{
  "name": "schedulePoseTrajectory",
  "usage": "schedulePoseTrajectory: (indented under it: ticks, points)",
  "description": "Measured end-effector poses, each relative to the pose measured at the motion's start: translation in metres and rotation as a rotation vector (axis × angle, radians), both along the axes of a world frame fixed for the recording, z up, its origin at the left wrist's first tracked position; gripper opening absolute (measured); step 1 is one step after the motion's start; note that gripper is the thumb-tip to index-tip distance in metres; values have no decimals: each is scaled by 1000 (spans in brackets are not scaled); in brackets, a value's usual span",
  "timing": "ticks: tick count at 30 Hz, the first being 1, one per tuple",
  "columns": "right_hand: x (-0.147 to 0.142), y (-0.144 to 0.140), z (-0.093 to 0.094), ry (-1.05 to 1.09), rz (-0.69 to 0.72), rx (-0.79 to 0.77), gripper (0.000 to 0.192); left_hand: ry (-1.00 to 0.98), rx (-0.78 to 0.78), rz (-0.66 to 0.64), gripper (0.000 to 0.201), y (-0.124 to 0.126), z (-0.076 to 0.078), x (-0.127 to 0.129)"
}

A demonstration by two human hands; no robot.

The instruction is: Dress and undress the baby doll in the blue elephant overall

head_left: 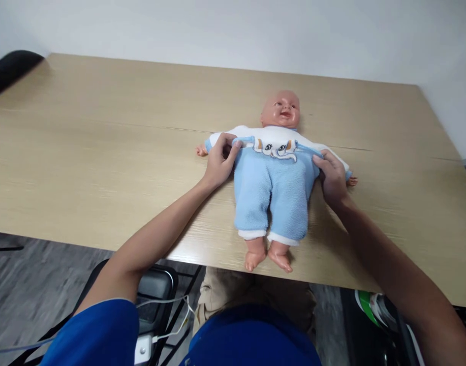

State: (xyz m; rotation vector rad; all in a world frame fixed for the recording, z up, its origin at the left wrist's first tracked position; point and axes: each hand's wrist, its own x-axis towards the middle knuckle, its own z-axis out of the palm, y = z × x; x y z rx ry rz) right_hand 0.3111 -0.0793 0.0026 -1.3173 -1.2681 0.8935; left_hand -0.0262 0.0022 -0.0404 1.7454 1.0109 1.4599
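Clothed doll (pixel 273 170) — bald, face-up

We have the doll (pixel 251 188) on the desk (pixel 103 152), feet (pixel 255 254) by the near edge. A chair back (pixel 15 68) stands near the far left corner.

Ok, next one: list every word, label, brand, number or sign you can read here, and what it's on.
No readable text.
Doll's outfit: elephant picture, no lettering visible.
Blue shirt: small pale mark at the picture's bottom edge, too small to read.
White box: round mark, too small to make out.
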Motion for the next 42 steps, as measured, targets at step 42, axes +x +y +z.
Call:
schedulePoseTrajectory:
  ticks: [42]
  points:
    - [-126, 159, 81, -610, 677, 97, 42, 38, 355, 217, 47, -16, -5, -1]
